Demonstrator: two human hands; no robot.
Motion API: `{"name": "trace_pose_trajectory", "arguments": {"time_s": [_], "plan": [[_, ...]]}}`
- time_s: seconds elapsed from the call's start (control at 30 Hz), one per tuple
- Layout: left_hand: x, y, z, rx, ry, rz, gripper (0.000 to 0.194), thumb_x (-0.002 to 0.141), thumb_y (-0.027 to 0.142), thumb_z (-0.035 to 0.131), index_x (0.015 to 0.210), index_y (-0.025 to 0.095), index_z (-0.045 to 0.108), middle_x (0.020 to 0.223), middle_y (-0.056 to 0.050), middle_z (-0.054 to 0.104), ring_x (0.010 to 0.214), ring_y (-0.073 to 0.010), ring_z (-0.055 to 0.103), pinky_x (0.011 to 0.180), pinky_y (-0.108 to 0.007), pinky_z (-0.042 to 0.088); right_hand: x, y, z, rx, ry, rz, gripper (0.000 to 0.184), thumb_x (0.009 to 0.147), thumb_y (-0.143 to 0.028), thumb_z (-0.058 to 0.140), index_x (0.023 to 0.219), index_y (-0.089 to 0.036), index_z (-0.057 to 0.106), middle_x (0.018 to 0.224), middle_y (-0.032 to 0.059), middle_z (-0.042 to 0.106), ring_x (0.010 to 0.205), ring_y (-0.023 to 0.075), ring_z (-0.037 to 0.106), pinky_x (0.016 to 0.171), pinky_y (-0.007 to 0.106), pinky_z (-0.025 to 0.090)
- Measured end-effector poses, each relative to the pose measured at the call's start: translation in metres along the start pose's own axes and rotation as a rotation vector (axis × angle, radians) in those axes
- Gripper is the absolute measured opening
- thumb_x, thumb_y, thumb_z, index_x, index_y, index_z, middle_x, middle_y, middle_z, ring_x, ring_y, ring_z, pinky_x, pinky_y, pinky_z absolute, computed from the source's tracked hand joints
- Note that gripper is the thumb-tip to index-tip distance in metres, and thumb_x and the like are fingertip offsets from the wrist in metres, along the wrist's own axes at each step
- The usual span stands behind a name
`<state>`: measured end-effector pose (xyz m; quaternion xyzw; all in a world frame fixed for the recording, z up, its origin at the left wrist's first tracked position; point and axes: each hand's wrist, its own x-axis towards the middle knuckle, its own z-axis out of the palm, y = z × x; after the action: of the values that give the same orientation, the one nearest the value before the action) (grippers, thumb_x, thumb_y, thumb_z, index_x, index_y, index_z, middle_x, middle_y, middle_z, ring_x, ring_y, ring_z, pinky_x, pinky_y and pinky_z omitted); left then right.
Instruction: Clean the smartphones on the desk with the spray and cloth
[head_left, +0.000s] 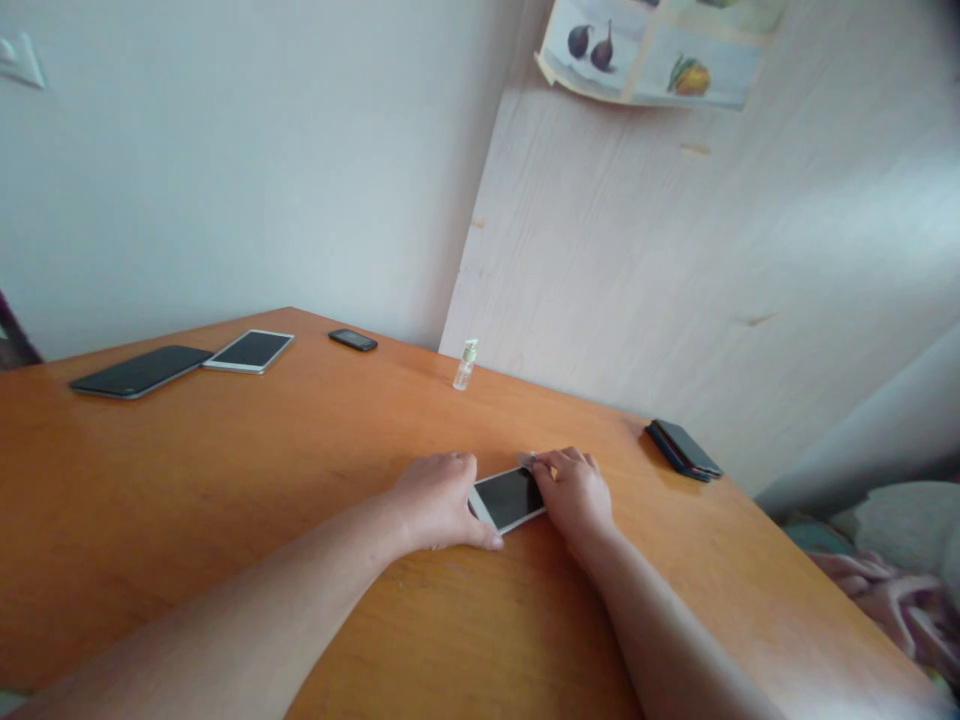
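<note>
A white phone with a dark screen (pixel 510 499) lies face up on the wooden table in front of me. My left hand (pixel 442 502) grips its left end, thumb along the near edge and the other fingers around the far side. At the phone's right end, my right hand (pixel 576 497) is closed with the fingertips pinched together. A small pale piece (pixel 526 460), perhaps a wipe or cloth, sticks out from those fingertips by the far edge of the screen. Most of it is hidden by the fingers.
A clear pump bottle (pixel 464 366) stands upright beyond my hands. At the back left lie a black tablet (pixel 142 371), a white tablet (pixel 251 350) and a small black phone (pixel 352 340). Stacked dark devices or cases (pixel 682 449) lie near the right table edge.
</note>
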<state>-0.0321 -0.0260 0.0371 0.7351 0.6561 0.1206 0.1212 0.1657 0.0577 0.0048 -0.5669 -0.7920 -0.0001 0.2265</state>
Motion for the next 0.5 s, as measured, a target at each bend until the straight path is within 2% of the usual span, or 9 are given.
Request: {"name": "trace_pose_trajectory", "arguments": {"time_s": [0.07, 0.2, 0.27, 0.33, 0.43, 0.5], "plan": [[0.0, -0.001, 0.001, 0.006, 0.007, 0.008, 0.069, 0.05, 0.07, 0.071, 0.096, 0.02, 0.059, 0.097, -0.01, 0.069, 0.086, -0.0304, 0.066, 0.061, -0.032, 0.044, -0.003, -0.004, -0.001, 0.026, -0.006, -0.055, 0.022, 0.091, -0.029, 0.052, 0.096, -0.029, 0.074, 0.103, 0.005, 0.07, 0.102, 0.0244, 0.053, 0.086, 0.035, 0.038], [0.001, -0.003, 0.004, -0.013, 0.018, 0.02, 0.06, 0.054, 0.067, 0.07, 0.091, 0.021, 0.059, 0.094, -0.01, 0.069, 0.084, -0.0295, 0.067, 0.06, -0.031, 0.043, -0.022, -0.037, -0.001, 0.16, -0.117, -0.326, 0.022, 0.09, -0.025, 0.055, 0.102, -0.034, 0.071, 0.105, -0.0016, 0.072, 0.115, 0.0235, 0.05, 0.096, 0.038, 0.033], [0.001, -0.003, 0.005, -0.025, 0.015, 0.023, 0.056, 0.056, 0.065, 0.07, 0.089, 0.021, 0.059, 0.092, -0.009, 0.069, 0.083, -0.0287, 0.067, 0.059, -0.031, 0.042, -0.024, -0.042, -0.002, 0.171, -0.132, -0.395, 0.022, 0.09, -0.025, 0.055, 0.102, -0.036, 0.071, 0.106, -0.0037, 0.072, 0.12, 0.0236, 0.048, 0.099, 0.039, 0.03], [0.001, -0.002, 0.004, -0.017, 0.019, 0.016, 0.059, 0.054, 0.067, 0.071, 0.089, 0.021, 0.059, 0.092, -0.009, 0.069, 0.083, -0.0292, 0.067, 0.059, -0.031, 0.042, -0.019, -0.032, -0.003, 0.122, -0.098, -0.338, 0.021, 0.089, -0.025, 0.056, 0.099, -0.035, 0.071, 0.102, -0.0029, 0.073, 0.118, 0.0245, 0.048, 0.098, 0.041, 0.029], [0.0, -0.001, 0.001, -0.011, 0.016, -0.002, 0.065, 0.05, 0.07, 0.072, 0.092, 0.021, 0.059, 0.094, -0.009, 0.069, 0.084, -0.0295, 0.066, 0.059, -0.031, 0.042, -0.007, -0.004, -0.006, -0.008, -0.027, -0.118, 0.02, 0.09, -0.028, 0.055, 0.094, -0.031, 0.073, 0.094, 0.0028, 0.072, 0.107, 0.0263, 0.051, 0.089, 0.04, 0.032], [0.0, 0.0, 0.0, -0.017, 0.011, -0.01, 0.066, 0.05, 0.07, 0.072, 0.092, 0.022, 0.059, 0.095, -0.008, 0.069, 0.085, -0.0289, 0.066, 0.059, -0.03, 0.042, -0.003, 0.006, -0.008, -0.059, -0.005, -0.048, 0.02, 0.09, -0.028, 0.054, 0.092, -0.027, 0.074, 0.093, 0.0058, 0.071, 0.102, 0.0263, 0.052, 0.084, 0.038, 0.033]]}}
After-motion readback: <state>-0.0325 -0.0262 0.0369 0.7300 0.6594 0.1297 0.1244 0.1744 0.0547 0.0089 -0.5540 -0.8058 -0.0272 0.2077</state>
